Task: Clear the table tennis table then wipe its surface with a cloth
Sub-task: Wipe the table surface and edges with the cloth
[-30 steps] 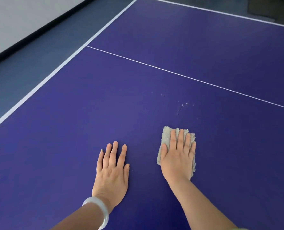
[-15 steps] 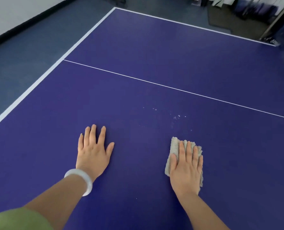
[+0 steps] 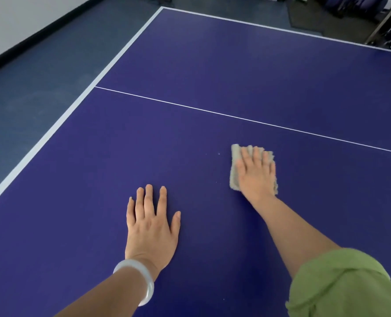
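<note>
Head view, looking down over a dark blue bench (image 3: 190, 53) marked with a thin white line (image 3: 235, 118) running across it and a white edge band (image 3: 75, 106) along its left side, beyond which lies grey-blue floor (image 3: 41, 76). The right hand (image 3: 256, 177) lies flat on a small beige cloth (image 3: 234, 175), fingers straight and close together, pressing it to the surface rather than gripping it. The cloth sits right of centre, on the near side of the white line and clear of it, its fuzzy edges showing past the fingertips and along the hand's left side. A tiny pale speck (image 3: 219, 153) sits just left of the cloth. The left hand (image 3: 151, 227) rests palm down on the bare bench, nearer the camera and well apart from the cloth, fingers spread and relaxed, holding nothing. A pale, translucent bracelet (image 3: 142, 277) circles the left wrist, and a green sleeve (image 3: 341, 284) is bunched up on the right arm.
</note>
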Available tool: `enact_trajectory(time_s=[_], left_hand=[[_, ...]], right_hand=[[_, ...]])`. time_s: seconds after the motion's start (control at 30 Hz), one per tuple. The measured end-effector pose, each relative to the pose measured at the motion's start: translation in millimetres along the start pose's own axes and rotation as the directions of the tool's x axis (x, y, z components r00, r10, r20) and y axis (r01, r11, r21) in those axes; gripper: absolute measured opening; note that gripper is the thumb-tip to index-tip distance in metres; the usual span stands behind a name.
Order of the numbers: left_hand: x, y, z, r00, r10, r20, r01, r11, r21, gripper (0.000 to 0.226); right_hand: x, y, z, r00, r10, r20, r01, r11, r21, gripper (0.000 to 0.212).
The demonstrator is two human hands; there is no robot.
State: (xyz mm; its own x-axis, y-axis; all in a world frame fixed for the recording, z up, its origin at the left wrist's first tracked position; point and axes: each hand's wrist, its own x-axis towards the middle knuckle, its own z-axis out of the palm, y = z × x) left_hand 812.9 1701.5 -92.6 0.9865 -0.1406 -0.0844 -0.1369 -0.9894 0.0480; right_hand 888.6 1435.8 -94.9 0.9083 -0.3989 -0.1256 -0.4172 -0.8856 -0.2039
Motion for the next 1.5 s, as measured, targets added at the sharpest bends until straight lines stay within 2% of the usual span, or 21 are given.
enact_trajectory(time_s=[0.1,0.17,0.2,0.27,0.33,0.43,0.53,0.6,0.67,0.73,0.8,0.87,0.93,1.03,1.13,1.2,1.27,1.33,1.37,1.43,1.5], left_hand=[[0,0,-1,1.000,0.008,-0.012,-0.008,1.000,-0.019,0.070],[0,0,-1,1.000,0.011,-0.012,-0.011,1.000,-0.027,0.070],[1,0,-1,1.000,0.010,-0.012,-0.011,0.999,-0.031,0.070],[1,0,-1,1.000,0.013,-0.015,-0.014,0.999,-0.037,0.070],[2,0,0,1.000,0.014,-0.016,-0.015,0.999,-0.038,0.069],[2,2,0,1.000,0.011,-0.008,-0.012,0.999,-0.033,0.069],[2,1,0,1.000,0.004,-0.013,-0.004,1.000,-0.024,0.068],[2,1,0,1.000,0.002,-0.014,-0.002,1.000,-0.014,0.068],[2,1,1,1.000,0.003,-0.014,-0.003,1.000,-0.008,0.069],[2,1,0,1.000,0.000,-0.018,0.000,1.000,-0.012,0.070],[2,1,0,1.000,0.000,-0.019,0.000,1.000,-0.018,0.070],[2,1,1,1.000,0.001,-0.023,-0.002,0.999,-0.033,0.070],[2,1,2,1.000,0.002,-0.019,-0.003,0.999,-0.038,0.070],[2,0,4,1.000,0.003,-0.021,-0.004,0.999,-0.034,0.069],[2,0,4,0.999,0.005,-0.033,-0.007,0.999,-0.041,0.069],[2,0,3,0.999,0.011,-0.042,-0.013,0.999,-0.040,0.070],[2,-1,4,0.999,0.019,-0.049,-0.021,0.999,-0.037,0.071],[1,-2,5,0.998,0.021,-0.055,-0.023,0.999,-0.037,0.070],[2,-2,6,0.998,0.020,-0.057,-0.022,0.999,-0.038,0.068],[2,-1,8,0.998,0.014,-0.061,-0.017,0.999,-0.050,0.064],[1,-1,8,0.998,0.013,-0.066,-0.018,0.998,-0.065,0.068]], right_hand=[[-50,2,16,0.935,-0.353,0.026,0.351,0.915,-0.199,0.063],[-59,26,13,0.938,-0.346,0.024,0.342,0.914,-0.217,0.063],[-52,39,8,0.966,-0.257,-0.014,0.248,0.943,-0.220,0.062],[-32,60,-5,0.996,0.042,-0.084,-0.056,0.985,-0.163,0.060],[-4,60,-13,0.952,0.295,-0.078,-0.298,0.954,-0.022,0.064],[39,13,-18,0.909,0.417,-0.011,-0.412,0.901,0.133,0.063],[71,-58,-15,0.953,0.289,0.094,-0.302,0.928,0.217,0.061],[66,-100,-2,0.986,0.104,0.133,-0.123,0.982,0.140,0.061],[33,-129,20,0.989,-0.120,0.090,0.121,0.993,-0.005,0.063],[-9,-134,32,0.961,-0.271,0.051,0.274,0.959,-0.076,0.065],[-30,-108,32,0.946,-0.321,0.044,0.324,0.939,-0.115,0.065],[-30,-59,22,0.979,-0.205,0.018,0.205,0.967,-0.148,0.065],[-29,2,8,0.999,0.039,-0.024,-0.042,0.988,-0.150,0.064],[-52,70,-10,0.916,0.399,-0.044,-0.402,0.914,-0.059,0.066],[-83,50,-1,0.828,0.553,-0.095,-0.557,0.830,-0.025,0.067],[-95,-1,14,0.896,0.429,-0.117,-0.439,0.895,-0.081,0.068],[-101,-49,32,0.990,0.116,-0.083,-0.126,0.983,-0.131,0.069],[-100,-66,36,0.983,-0.184,-0.007,0.181,0.972,-0.149,0.068],[-94,-57,32,0.965,-0.263,0.017,0.263,0.951,-0.164,0.068],[-81,-14,20,0.969,-0.245,0.019,0.243,0.945,-0.220,0.066],[-71,51,4,0.999,-0.017,-0.032,0.009,0.971,-0.238,0.064]])
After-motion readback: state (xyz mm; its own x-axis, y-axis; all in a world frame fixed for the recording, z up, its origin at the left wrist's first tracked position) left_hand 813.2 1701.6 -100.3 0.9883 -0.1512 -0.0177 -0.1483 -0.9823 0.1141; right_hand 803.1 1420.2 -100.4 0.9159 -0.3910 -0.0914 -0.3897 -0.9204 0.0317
